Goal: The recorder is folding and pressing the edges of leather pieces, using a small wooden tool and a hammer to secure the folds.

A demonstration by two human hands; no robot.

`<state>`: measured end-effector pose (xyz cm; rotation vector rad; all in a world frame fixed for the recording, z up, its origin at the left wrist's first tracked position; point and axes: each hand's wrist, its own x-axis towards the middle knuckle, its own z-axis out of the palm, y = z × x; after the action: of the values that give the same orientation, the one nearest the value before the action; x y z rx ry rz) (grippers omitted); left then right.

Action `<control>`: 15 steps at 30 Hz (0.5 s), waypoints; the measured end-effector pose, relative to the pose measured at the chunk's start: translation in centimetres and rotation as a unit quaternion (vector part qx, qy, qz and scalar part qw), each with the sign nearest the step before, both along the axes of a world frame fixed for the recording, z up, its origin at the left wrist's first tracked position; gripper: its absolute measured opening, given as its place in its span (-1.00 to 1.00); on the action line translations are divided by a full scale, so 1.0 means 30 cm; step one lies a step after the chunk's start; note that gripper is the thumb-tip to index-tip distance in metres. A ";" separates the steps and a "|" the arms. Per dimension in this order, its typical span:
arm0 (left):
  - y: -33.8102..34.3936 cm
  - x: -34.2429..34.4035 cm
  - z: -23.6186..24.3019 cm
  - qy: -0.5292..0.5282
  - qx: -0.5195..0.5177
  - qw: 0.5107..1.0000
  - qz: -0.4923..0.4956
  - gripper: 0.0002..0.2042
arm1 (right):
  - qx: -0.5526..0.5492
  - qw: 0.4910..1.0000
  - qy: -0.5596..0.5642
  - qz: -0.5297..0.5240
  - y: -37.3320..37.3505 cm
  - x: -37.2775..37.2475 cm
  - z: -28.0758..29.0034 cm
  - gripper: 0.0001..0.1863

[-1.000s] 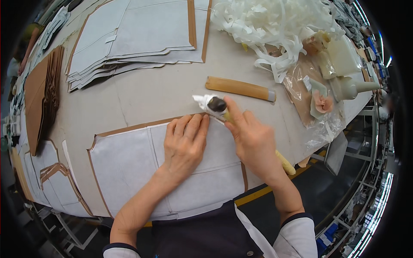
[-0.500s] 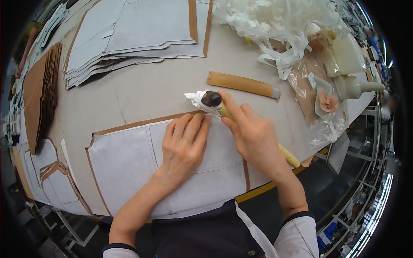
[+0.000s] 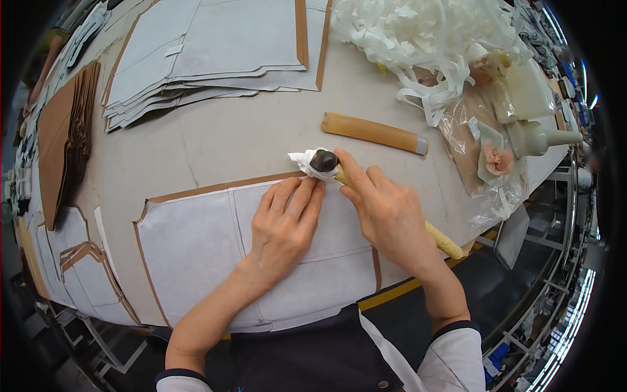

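Note:
My right hand [image 3: 388,215] is closed round the yellow wrapped handle of a hammer [image 3: 444,242]; its dark head [image 3: 324,160], partly wrapped in white material, is over the top edge of a light grey panel [image 3: 189,255] with brown edging. My left hand [image 3: 281,225] lies on that panel, fingers loosely bent and slightly apart, tips at the same edge beside the hammer head. Just beyond the hammer lies a flat tan strip [image 3: 369,132] with a grey end.
Stacked grey panels [image 3: 215,39] lie at back left, brown pieces [image 3: 59,144] and edged pieces [image 3: 91,274] at left. White ribbon tangle [image 3: 405,39], pale bottles [image 3: 529,137] and plastic-wrapped items [image 3: 496,160] fill the right. The worktable's [image 3: 215,144] edge curves below. Another person's arm [image 3: 39,78] shows far left.
The hammer head rose slightly half a second ago and is now lower, close to the panel's edge. My left hand stays on the panel with little movement.

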<state>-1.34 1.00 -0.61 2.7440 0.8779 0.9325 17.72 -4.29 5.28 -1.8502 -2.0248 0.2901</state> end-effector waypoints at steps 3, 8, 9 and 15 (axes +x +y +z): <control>-0.006 -0.006 0.018 0.005 -0.013 1.000 -0.006 -0.66 | 0.010 1.000 0.020 -0.014 0.017 -0.009 0.016 -0.36; -0.006 -0.023 0.014 -0.009 -0.024 1.000 -0.015 -0.66 | -0.002 1.000 -0.017 0.004 0.022 -0.006 -0.017 -0.39; -0.010 -0.028 0.012 -0.008 -0.022 1.000 -0.020 -0.66 | -0.001 1.000 -0.017 0.005 0.023 -0.004 -0.004 -0.39; -0.010 -0.040 0.021 -0.012 -0.040 0.999 -0.017 -0.61 | 0.023 0.999 -0.016 0.016 0.008 -0.010 0.002 -0.41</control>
<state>-2.53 0.69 0.01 2.6655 0.8436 0.9020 17.43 -4.04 5.33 -1.8071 -2.0667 0.2210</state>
